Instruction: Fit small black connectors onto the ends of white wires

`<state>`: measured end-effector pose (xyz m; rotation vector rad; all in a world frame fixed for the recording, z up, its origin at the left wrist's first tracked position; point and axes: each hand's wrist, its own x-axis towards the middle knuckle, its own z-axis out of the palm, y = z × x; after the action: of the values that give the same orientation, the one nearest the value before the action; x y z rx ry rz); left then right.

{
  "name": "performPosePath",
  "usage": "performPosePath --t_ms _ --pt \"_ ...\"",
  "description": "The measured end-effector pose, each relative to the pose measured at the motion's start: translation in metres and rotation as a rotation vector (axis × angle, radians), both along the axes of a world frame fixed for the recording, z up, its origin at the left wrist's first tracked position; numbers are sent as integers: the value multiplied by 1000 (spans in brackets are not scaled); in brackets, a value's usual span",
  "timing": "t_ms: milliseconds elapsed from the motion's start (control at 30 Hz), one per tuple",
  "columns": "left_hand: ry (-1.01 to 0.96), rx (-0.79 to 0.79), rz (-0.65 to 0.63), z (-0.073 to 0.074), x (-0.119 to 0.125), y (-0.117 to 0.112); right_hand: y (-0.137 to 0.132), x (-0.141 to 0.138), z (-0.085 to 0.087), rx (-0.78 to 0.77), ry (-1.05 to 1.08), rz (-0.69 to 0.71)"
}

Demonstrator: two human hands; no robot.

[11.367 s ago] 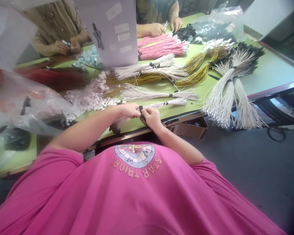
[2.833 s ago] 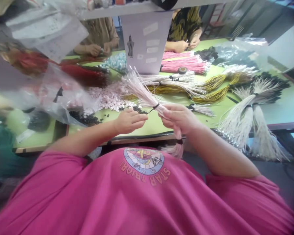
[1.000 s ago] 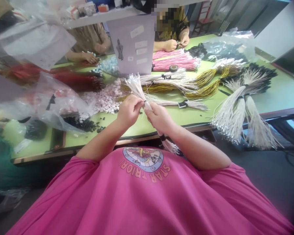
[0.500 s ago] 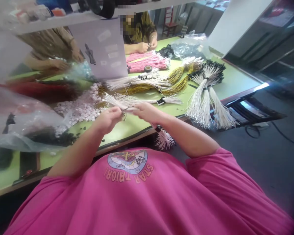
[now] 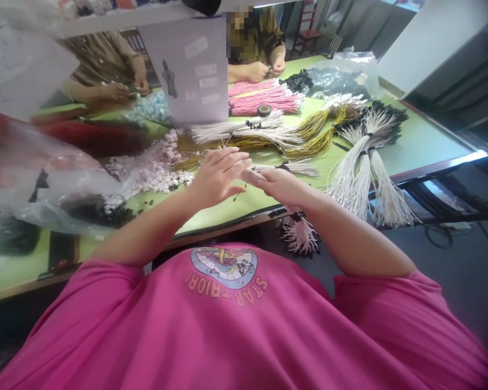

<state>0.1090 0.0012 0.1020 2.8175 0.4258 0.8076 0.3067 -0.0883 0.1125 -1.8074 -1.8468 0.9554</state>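
Work surface and room: a green table (image 5: 423, 146) runs from the near left to the far right, with grey floor (image 5: 451, 281) on its right and a white shelf edge above the far side. A grey card (image 5: 191, 70) stands upright at the far centre. Two co-workers sit behind the table, one pair of hands (image 5: 264, 70) at the far centre and another (image 5: 117, 91) at the far left. The tabletop carries pink bundles (image 5: 264, 95) with a tape roll (image 5: 263, 110) just beside them, yellow bundles (image 5: 321, 135) at the centre, and white bundles (image 5: 361, 168) whose loose ends hang over the right edge. A heap of small pale pieces (image 5: 150, 168) lies left of centre, and a clear plastic bag (image 5: 44, 179) covers the near left. Object in hand: the wire bundle (image 5: 300, 236) consists of thin pale pink strands and is held above the near table edge, in front of the person's pink shirt. A black band (image 5: 296, 216) cinches it below the fist, and its near end fans out as a tassel below the table edge. A short length shows between the two hands. The right hand (image 5: 278, 185) is clenched around the bundle's middle. The left hand (image 5: 217, 176) is released, fingers spread flat, just beside the bundle's far end; whether it touches the strands cannot be told.
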Motion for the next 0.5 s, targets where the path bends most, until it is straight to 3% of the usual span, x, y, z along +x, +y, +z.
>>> performPosePath --t_ms 67,167,267,367,500 --pt "181 -82 -68 15 15 6 -1 -5 2 13 -100 67" --pt "645 -306 -192 35 34 22 -2 -12 8 14 -301 195" --pt "945 -485 -303 36 45 35 -9 -21 13 1 -455 323" --pt "886 -491 -257 18 48 41 -28 -26 19 -15 -521 357" --pt "618 -489 100 4 33 50 -60 -3 39 -16 -566 457"
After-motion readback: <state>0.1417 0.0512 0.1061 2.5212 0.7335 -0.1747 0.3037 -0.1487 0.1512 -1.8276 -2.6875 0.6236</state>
